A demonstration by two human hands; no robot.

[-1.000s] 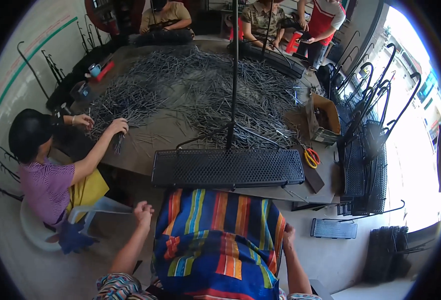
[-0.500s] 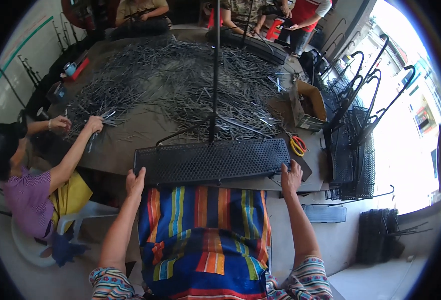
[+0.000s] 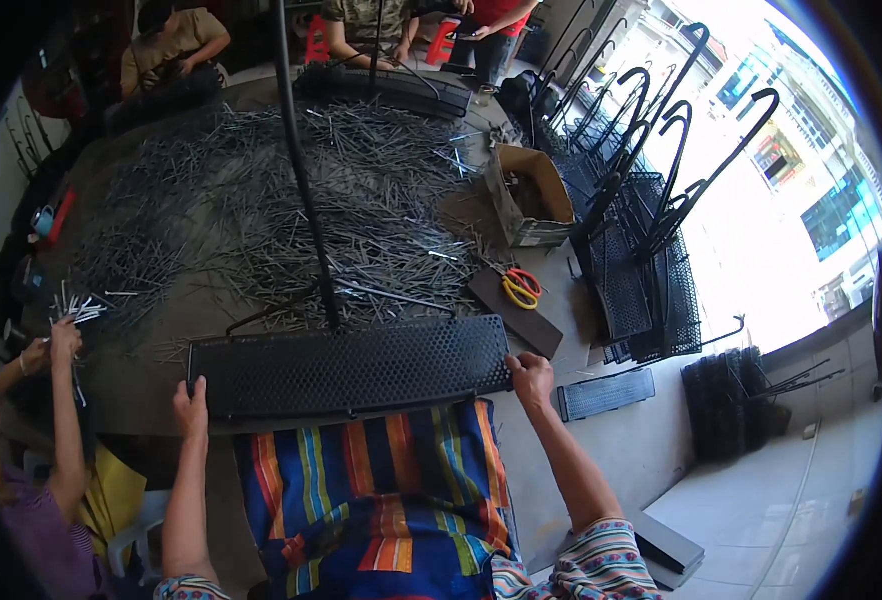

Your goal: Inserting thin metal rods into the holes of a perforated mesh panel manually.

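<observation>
A long black perforated metal rack lies at the table's near edge, with a tall black rod rising from its back side. My left hand is closed on the rack's left end, thumb up and the other fingers mostly hidden. At the opposite end my right hand grips the corner, fingers curled over it. Just beyond that corner, scissors with red and yellow handles rest by a dark flat bar. A striped cloth covers my lap below the rack.
Thin metal strips are heaped across the table. An open cardboard box stands at its right, beside hooked black racks. At left, a co-worker's hands hold several strips. Other people sit or stand at the far side.
My view has swung right, so the table and rack appear farther left. My right hand's fingers have curled in around the rack's corner. The co-worker's hands have come together around strips.
</observation>
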